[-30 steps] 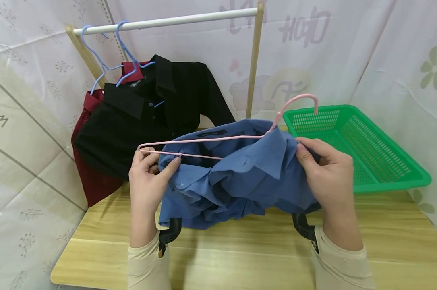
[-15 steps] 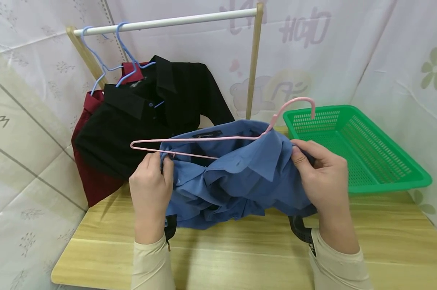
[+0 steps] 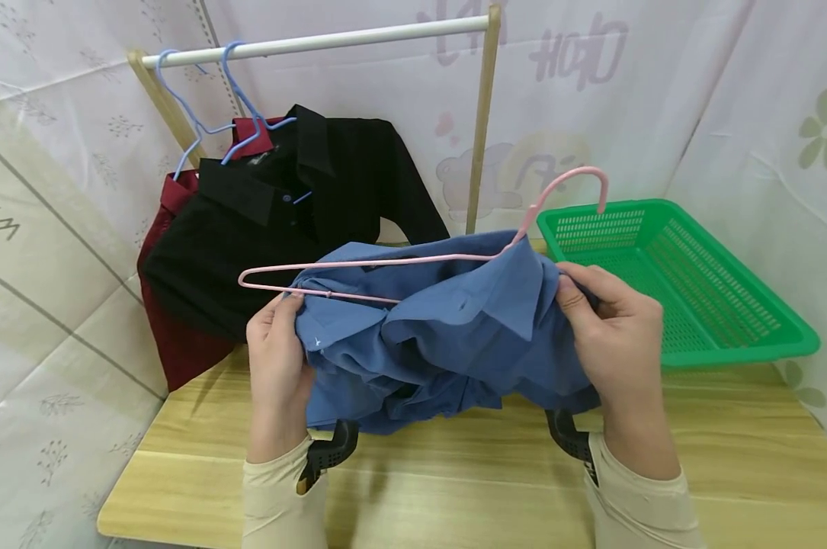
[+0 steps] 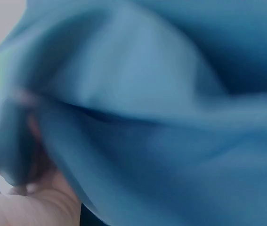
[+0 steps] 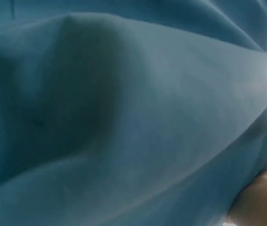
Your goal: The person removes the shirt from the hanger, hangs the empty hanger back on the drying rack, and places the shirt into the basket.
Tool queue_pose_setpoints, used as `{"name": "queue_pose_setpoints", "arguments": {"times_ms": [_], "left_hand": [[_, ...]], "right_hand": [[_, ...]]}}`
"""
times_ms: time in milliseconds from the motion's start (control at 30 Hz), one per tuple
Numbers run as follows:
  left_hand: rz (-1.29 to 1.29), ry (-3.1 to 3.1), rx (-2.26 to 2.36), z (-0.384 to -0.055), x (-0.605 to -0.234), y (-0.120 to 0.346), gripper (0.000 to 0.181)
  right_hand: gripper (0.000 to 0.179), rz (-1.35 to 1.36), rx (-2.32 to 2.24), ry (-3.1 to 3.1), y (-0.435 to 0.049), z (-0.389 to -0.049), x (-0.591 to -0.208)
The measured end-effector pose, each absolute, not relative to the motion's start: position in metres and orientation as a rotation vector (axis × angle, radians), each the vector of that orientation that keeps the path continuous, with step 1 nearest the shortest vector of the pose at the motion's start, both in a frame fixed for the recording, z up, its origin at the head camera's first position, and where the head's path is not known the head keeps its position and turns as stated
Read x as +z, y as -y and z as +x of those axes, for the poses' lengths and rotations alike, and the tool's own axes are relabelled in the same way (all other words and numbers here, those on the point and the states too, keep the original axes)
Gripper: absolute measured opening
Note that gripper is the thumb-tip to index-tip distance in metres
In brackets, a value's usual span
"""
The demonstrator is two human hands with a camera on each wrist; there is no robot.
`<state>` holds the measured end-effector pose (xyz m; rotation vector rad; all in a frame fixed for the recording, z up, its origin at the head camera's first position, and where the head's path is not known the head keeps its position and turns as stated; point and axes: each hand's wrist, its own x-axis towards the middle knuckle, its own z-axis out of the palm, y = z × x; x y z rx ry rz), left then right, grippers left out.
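A blue collared shirt (image 3: 454,335) is held up over the table between both hands. A pink hanger (image 3: 413,261) lies in its neck opening, its hook up at the right. The hanger's left end sticks out past the shirt's left edge, while its right end is hidden inside the cloth. My left hand (image 3: 276,366) pinches the shirt's left shoulder just below the hanger's lower bar. With thumb and fingers, my right hand (image 3: 615,335) grips the right shoulder. Blue cloth fills most of both wrist views, with the left hand (image 4: 39,202) and right hand (image 5: 260,197) at the lower corners.
Behind, a rack with a white rail (image 3: 358,36) carries a black shirt (image 3: 248,244) and a dark red shirt (image 3: 187,335) on blue hangers (image 3: 238,84). At the right stands a green basket (image 3: 742,354) on the wooden table (image 3: 454,488).
My left hand has shifted its grip on the shirt's left shoulder, and the cloth there is drawn leftward. The hanger's left end has moved left. The right hand has hardly moved.
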<state>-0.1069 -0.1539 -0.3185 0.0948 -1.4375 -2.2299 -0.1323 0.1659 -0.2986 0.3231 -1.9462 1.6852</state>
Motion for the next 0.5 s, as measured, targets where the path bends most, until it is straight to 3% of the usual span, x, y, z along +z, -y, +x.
{"name": "queue_pose_setpoints", "arguments": {"times_ms": [200, 333, 500], "left_hand": [[-0.183, 0.680, -2.903, -0.107, -0.322, 0.152, 0.028], [-0.398, 0.195, -3.104, -0.108, -0.324, 0.149, 0.027], [-0.618, 0.167, -3.221, -0.107, -0.327, 0.136, 0.032]], "right_hand": [[0.024, 0.242, 1.750, 1.931, -0.160, -0.130, -0.298], [0.024, 0.195, 1.821, 1.927, -0.156, -0.130, -0.299], [0.024, 0.184, 1.992, 1.882, -0.149, -0.131, -0.301]]}}
